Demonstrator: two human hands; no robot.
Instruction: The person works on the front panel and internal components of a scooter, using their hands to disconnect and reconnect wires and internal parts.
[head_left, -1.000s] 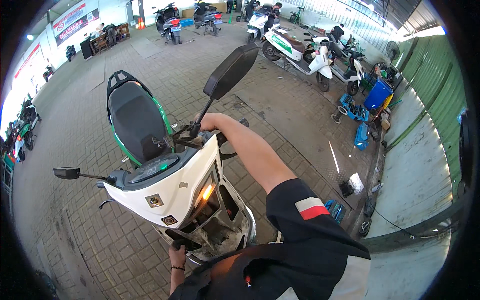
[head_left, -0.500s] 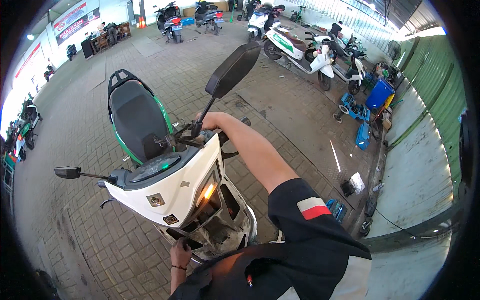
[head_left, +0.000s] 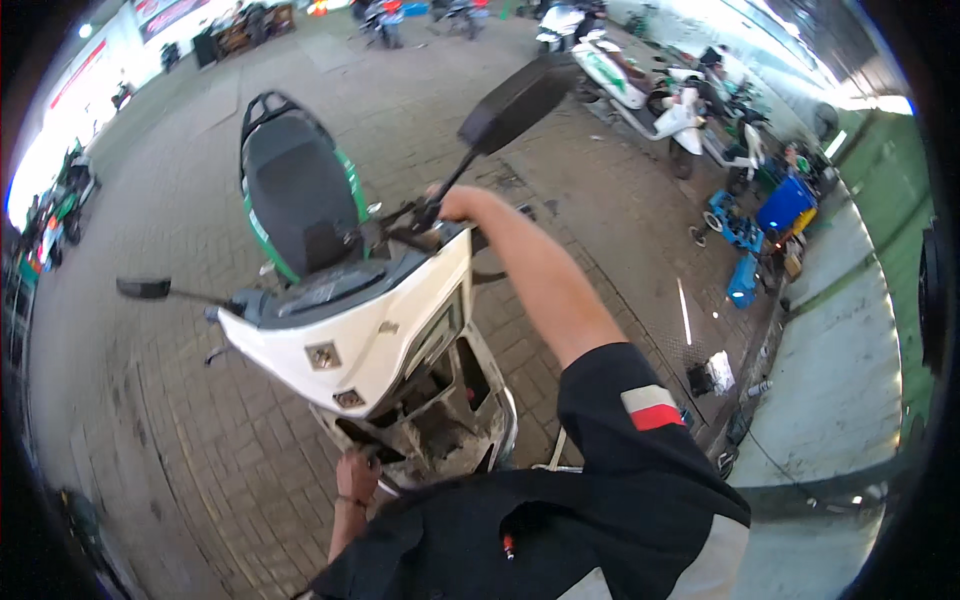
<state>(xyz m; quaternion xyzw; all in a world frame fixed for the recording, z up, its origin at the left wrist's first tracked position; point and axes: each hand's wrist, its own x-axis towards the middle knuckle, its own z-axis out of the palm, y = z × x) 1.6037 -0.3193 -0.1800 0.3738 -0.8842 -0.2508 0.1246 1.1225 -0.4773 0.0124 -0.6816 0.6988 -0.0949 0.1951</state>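
A white scooter (head_left: pixel 300 350) with green side trim faces me, its dark seat (head_left: pixel 300 195) pointing away. Its front cover is partly off, baring a dirty inner cavity (head_left: pixel 450 430). My right hand (head_left: pixel 458 203) reaches over to the handlebar beside the stem of the black mirror (head_left: pixel 520 100) and is closed round it, fingers mostly hidden. Low at the front, my left hand (head_left: pixel 358 475) is closed against the edge of the opening; whatever its fingers hold is hidden. The other mirror (head_left: pixel 143 288) sticks out to the left.
Several scooters (head_left: pixel 680 125) stand at the back right. Blue toolboxes (head_left: pixel 742 280) and a blue bin (head_left: pixel 785 205) sit along the right wall (head_left: pixel 830 330). A silvery packet (head_left: pixel 719 371) lies near that wall. More motorbikes (head_left: pixel 60 210) line the far left.
The scooter's orange front light and green display glow have gone dark. The whole view has shifted, with the scooter appearing slightly farther right. Both hands stay at the same places on it.
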